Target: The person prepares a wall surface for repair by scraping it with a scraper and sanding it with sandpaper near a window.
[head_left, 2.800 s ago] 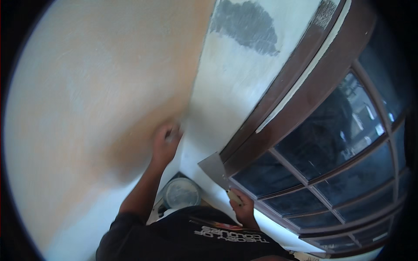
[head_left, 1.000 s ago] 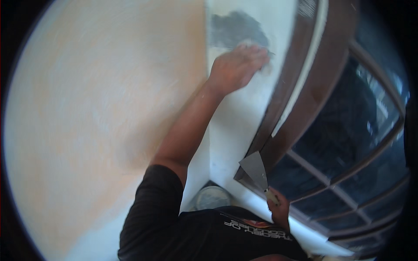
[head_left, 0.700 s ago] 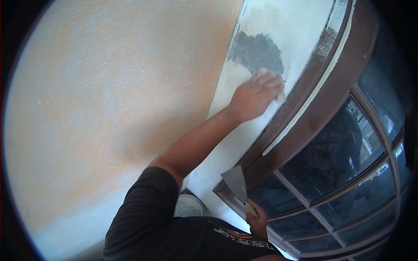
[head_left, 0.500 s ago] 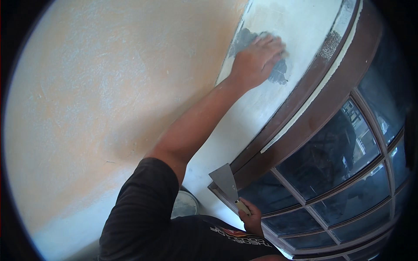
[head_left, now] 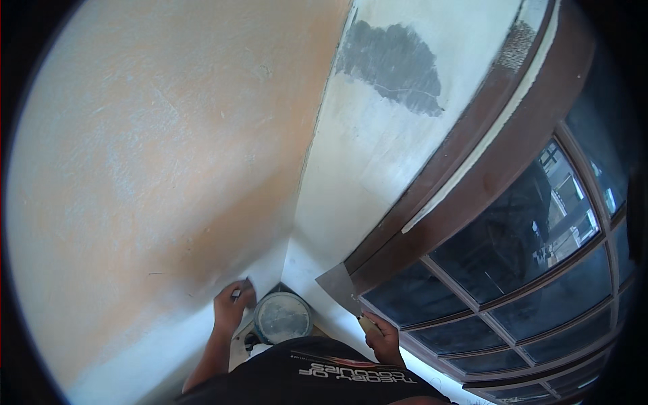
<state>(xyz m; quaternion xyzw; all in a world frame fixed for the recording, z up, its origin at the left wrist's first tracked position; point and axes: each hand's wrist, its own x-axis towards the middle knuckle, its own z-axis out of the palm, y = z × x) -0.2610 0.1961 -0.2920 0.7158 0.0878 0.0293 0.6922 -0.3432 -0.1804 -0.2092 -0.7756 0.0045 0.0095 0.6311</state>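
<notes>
Head view, 1 of 1. The right grip (head_left: 382, 337) is closed firmly on the pale handle of a scraper (head_left: 339, 287), whose blade points away from the body, overlapping the lower end of the brown frame (head_left: 513, 142); contact cannot be confirmed. The left grip (head_left: 233, 301) is partly curled close to the peach wall (head_left: 169, 169), left of a round pail (head_left: 308, 309); I cannot tell what, if anything, it has hold of. 1 grey patch (head_left: 391, 62) marks the adjoining pale wall (head_left: 358, 162). Judgement: wall surface preparation appears in hand; the next move likely calls for level pressure from the left, scraper kept clear of the glass (head_left: 499, 223).
</notes>
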